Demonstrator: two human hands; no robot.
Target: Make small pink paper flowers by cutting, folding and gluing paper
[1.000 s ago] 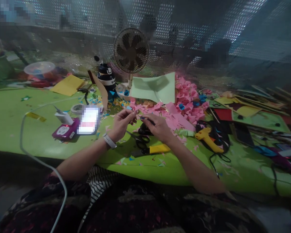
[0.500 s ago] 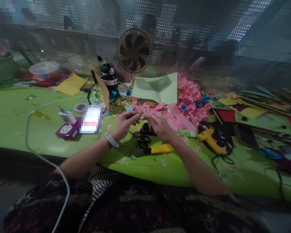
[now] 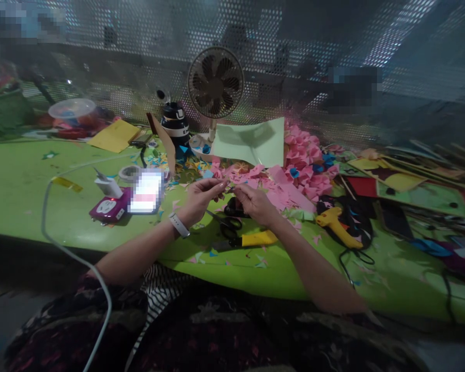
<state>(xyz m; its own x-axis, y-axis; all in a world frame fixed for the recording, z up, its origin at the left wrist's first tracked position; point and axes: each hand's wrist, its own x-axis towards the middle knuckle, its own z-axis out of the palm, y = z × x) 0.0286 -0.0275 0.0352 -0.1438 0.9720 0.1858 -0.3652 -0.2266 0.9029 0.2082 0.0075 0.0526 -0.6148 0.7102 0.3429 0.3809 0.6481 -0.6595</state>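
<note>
Against a second ago, the whole view has slid slightly rightward, bench (image 3: pixel 77 227) and hands alike, while both hands keep nearly the same pose; a small dark piece (image 3: pixel 230 189), too blurred to name, sits at the right hand (image 3: pixel 258 206)'s fingertips, pinched there; the left hand (image 3: pixel 201 200) has thumb and forefinger drawn narrow just beside it, though I cannot tell what lies between them; scissors (image 3: pixel 230 227) lie below, pink paper pieces (image 3: pixel 300 150) beyond.
</note>
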